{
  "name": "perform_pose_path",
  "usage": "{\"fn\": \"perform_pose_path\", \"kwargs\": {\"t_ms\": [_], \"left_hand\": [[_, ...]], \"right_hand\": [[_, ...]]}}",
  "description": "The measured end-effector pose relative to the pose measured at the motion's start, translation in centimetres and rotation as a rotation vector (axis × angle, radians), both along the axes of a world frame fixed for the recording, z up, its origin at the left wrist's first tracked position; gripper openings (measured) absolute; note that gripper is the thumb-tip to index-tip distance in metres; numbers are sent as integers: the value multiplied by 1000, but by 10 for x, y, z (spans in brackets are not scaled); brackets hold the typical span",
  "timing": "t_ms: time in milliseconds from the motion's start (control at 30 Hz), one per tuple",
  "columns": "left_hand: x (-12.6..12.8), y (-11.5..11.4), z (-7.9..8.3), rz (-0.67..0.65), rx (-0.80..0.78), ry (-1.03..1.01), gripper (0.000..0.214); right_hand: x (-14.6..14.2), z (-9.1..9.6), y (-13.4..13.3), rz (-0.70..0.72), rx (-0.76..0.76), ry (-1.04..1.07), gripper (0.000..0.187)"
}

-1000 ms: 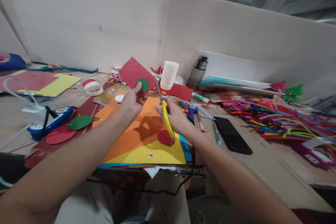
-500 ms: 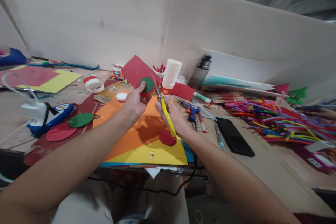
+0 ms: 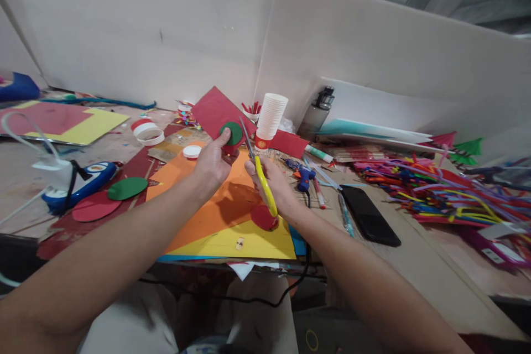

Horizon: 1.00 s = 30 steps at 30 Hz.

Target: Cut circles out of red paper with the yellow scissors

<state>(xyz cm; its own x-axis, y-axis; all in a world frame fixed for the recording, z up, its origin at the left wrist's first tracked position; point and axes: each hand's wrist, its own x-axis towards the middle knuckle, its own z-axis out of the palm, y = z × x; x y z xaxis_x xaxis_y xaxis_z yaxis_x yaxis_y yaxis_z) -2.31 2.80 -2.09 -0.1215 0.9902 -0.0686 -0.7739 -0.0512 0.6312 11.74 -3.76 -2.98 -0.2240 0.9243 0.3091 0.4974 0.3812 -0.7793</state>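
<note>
My left hand point(image 3: 216, 159) pinches a red paper sheet point(image 3: 215, 110) together with a small green paper circle point(image 3: 232, 133), the thumb pressing on the circle. Close by on the right, my right hand point(image 3: 271, 180) is closed around yellow-handled scissors point(image 3: 265, 185). The blades point up and stand beside the circle's right edge; whether they touch the paper I cannot tell. Under my hands lie an orange sheet point(image 3: 199, 215) and a yellow sheet point(image 3: 265, 246). A red paper circle point(image 3: 263, 218) rests on them, partly behind the scissor handle.
At the back stands a stack of paper cups point(image 3: 271, 113). To the right are a blue glue gun point(image 3: 306, 176), a black phone point(image 3: 369, 215) and a pile of pipe cleaners point(image 3: 448, 188). A larger green circle point(image 3: 128, 188) and red circle point(image 3: 95, 207) lie left, beside a blue-and-white power strip point(image 3: 83, 185).
Almost nothing differs. Both hands keep their grips on the paper and the scissors, and the view has shifted very slightly.
</note>
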Motion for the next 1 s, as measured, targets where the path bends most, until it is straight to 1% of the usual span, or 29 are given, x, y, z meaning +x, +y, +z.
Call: {"fn": "perform_pose_path", "kwargs": {"t_ms": [167,400,600,833,1000], "left_hand": [[-1,0,-1,7,-10,35,19],[5,-6,0,-45,-10,-4,15],[5,-5,-2,-35,3,41,20],[3,-4,-3,-35,7,52,23],[2,-7,-1,-50,-11,46,19]], "right_hand": [[1,0,0,-22,-17,-20,39],[0,11,-4,-46,15,-54,37],[3,5,-2,-69,72,-105,37],[4,6,-3,-73,68,-111,37],[7,4,-3,-51,31,-51,37]]}}
